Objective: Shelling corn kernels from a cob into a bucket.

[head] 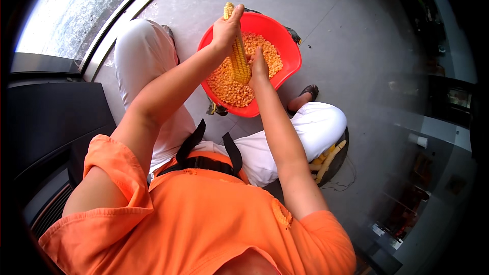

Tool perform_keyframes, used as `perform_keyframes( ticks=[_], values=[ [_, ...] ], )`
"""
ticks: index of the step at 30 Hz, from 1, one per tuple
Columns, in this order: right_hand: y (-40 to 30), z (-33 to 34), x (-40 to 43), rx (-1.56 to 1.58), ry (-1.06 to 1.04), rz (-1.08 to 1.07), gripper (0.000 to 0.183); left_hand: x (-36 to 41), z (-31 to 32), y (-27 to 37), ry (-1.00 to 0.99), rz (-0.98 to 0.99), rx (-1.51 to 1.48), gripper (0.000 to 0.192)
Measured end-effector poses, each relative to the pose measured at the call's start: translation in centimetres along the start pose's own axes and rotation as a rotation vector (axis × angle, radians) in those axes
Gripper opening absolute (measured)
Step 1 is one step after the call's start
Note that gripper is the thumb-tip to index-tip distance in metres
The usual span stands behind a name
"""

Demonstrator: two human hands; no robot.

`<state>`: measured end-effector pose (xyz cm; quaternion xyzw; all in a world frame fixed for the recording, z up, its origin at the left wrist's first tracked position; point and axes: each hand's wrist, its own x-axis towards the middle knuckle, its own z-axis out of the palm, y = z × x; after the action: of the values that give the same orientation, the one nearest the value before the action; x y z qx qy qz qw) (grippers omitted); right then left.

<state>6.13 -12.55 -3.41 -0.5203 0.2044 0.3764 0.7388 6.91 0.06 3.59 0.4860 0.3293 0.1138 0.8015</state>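
My left hand (pixel 226 32) is closed around the upper part of a yellow corn cob (pixel 239 61), whose tip sticks out above the fingers. My right hand (pixel 259 67) is at the cob's lower end, its fingers curled against the side, partly hidden. Rows of kernels still cover the visible lower length of the cob. Both hands are above a red plastic basin (pixel 288 61) that holds a heap of loose orange-yellow corn kernels (pixel 231 88). The basin stands between my feet, with dark material showing beneath its rim.
Beside my right knee, a dark round container (pixel 338 164) holds pale stripped cobs (pixel 331 160) and some yellow ones. A black cabinet-like object (pixel 57 118) stands at left, near a metal door track (pixel 126 19). Grey tiled floor (pixel 336 46) surrounds the basin, with a few small specks on it.
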Motion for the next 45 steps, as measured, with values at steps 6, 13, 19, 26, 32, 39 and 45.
perform_keyframes(
  ticks=[6, 13, 19, 26, 32, 39, 45],
  values=[
    [0.2, 0.5, -1.3, -0.406, 0.134, -0.456, 0.046, -0.2, 0.8, 0.2, -0.003, 0.064, -0.041, 0.037],
    [0.9, 1.0, -0.7, 0.18, -0.037, -0.105, 0.029, -2.9, 1.4, 0.7, -0.203, 0.108, 0.077, 0.031],
    [0.5, -2.4, 3.0, 0.083, -0.018, 0.039, 0.046, -0.7, 1.3, 0.7, -0.069, 0.064, 0.043, 0.038],
    [-2.4, 0.9, -3.7, -0.738, 0.232, -0.639, 0.058, 1.9, -0.6, 1.1, 0.032, 0.015, -0.22, 0.04],
    [0.5, -0.3, -1.2, -0.452, 0.215, -0.575, 0.049, 0.6, 0.3, 1.3, 0.014, 0.061, -0.188, 0.041],
    [1.0, -3.3, 1.4, 0.073, 0.105, 0.01, 0.036, -0.9, 1.4, 1.9, -0.019, 0.09, -0.092, 0.04],
    [-2.4, -1.0, -1.3, -0.277, 0.196, -0.105, 0.059, 2.7, -1.2, 1.1, 0.119, 0.024, -0.229, 0.045]
  ],
)
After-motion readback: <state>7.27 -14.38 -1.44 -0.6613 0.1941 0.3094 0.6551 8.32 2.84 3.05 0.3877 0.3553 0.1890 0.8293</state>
